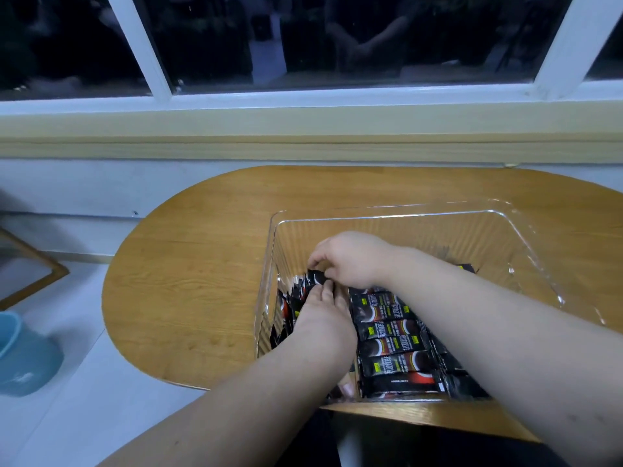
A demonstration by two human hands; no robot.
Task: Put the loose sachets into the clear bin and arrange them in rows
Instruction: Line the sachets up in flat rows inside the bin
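Note:
A clear plastic bin [505,224] stands on the oval wooden table [188,281]. Several black sachets [391,345] with red and yellow print lie in a row along its floor. Both of my hands are inside the bin at its left side. My right hand [350,257] pinches the top of a black sachet [312,278] that stands on end with others against the left wall. My left hand [323,318] lies just below, its fingertips on that same upright bundle, the fingers fairly straight. My arms hide part of the sachets beneath them.
The table's far edge meets a wall under a pale window sill [303,129] and a dark window. A blue stool or pot [23,355] stands on the white floor at the left, with a wooden frame [40,264] behind it.

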